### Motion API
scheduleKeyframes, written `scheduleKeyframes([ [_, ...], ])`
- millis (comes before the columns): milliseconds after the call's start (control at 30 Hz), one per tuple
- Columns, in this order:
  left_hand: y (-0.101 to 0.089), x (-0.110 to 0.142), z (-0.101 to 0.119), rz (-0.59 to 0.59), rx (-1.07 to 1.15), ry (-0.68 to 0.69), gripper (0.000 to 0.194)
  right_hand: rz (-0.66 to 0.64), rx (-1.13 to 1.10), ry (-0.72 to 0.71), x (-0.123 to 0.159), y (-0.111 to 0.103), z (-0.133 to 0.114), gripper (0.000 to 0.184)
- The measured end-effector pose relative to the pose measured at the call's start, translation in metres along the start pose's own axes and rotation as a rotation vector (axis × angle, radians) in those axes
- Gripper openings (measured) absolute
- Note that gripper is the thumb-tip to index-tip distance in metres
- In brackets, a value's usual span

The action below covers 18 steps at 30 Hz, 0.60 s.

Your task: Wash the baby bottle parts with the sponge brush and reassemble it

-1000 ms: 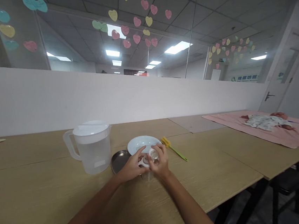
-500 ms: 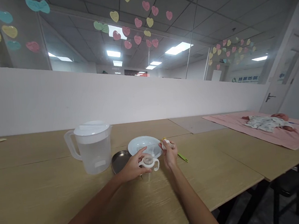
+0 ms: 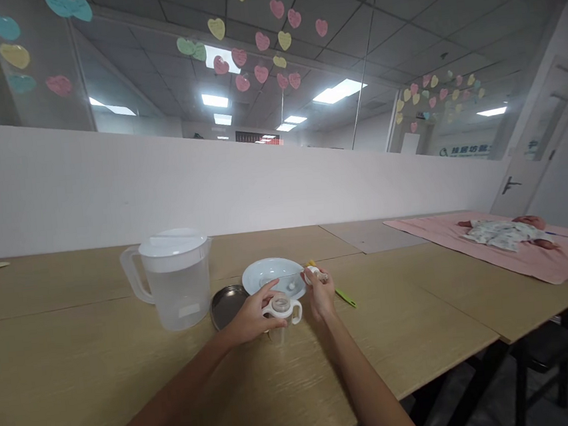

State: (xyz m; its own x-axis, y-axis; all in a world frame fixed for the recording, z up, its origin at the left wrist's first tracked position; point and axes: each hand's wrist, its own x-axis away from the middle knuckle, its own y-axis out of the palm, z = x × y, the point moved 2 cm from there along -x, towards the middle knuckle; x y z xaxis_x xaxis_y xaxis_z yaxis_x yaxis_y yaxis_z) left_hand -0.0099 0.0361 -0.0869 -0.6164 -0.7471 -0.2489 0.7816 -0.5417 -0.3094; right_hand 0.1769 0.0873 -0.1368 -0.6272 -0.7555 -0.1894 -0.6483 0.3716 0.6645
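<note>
My left hand (image 3: 251,318) is wrapped round a clear baby bottle (image 3: 279,334) with a white handled collar; its mouth is uncovered. The bottle is upright, low over the table. Up and to its right, my right hand (image 3: 323,297) grips a white bottle top (image 3: 313,275) with a clear part. A thin, pale straw-like line runs left from that top, over the white bowl (image 3: 264,266). Something small and white lies in the bowl. A round metal dish (image 3: 226,305) is partly behind my left hand. To the right of my right hand lies a green handle (image 3: 346,298).
A lidded plastic pitcher (image 3: 180,286) of clear liquid stands on the left of the wooden table (image 3: 102,364). On the right, a baby doll (image 3: 502,235) lies on a pink cloth (image 3: 431,233). A dark stool (image 3: 548,347) stands beyond the table's right edge.
Both hands stay in nearly the same place, still holding the bottle and its top. The right hand's grip on the top looks slightly turned. The view has shifted a little.
</note>
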Motion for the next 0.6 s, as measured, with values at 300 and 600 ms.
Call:
scheduleKeyframes([
  [300,0.0,-0.001,-0.003,-0.004,-0.03,0.019,0.083,-0.107,0.191,-0.109,0.004,0.005,0.001,0.044],
  [600,-0.001,0.0,-0.003,-0.019,-0.056,0.022,0.08,-0.175,0.394,-0.221,0.019,0.011,-0.008,0.042],
])
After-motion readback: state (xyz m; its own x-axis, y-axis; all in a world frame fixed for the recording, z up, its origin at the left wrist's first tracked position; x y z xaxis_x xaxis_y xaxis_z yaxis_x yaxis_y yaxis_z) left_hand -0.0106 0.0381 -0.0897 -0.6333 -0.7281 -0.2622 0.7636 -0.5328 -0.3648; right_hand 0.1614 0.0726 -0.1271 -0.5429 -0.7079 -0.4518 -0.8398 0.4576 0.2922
